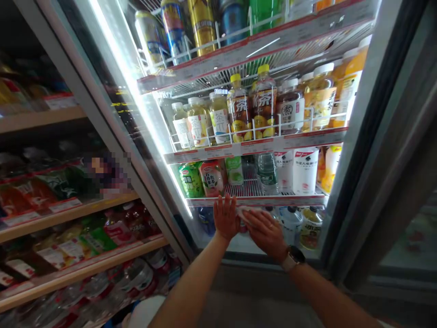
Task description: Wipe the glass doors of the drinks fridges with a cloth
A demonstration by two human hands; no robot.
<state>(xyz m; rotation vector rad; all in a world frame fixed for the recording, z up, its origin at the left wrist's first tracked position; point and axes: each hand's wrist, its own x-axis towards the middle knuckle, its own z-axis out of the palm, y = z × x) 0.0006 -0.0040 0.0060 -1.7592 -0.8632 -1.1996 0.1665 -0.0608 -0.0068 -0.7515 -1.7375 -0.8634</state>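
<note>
My left hand (226, 219) lies with fingers stretched upward against the red-and-white front strip (283, 200) of a lower fridge shelf. Just beside it, my right hand (266, 228) presses a crumpled white cloth (243, 211) near the same strip; a watch (295, 255) is on that wrist. Whether the cloth is fabric or paper I cannot tell. Behind the strip stand a green can (190, 180), a red tea can (211, 179), a green-labelled bottle (234, 170), a clear bottle (267, 172) and a white bottle (305, 171).
A wire-fronted shelf (246, 148) above carries several tea bottles, with cans (174, 29) higher up. Dark-capped bottles (310, 228) stand below my hands. The fridge frame (355, 182) rises on the right. Wooden shelves (102, 257) with drinks are at left.
</note>
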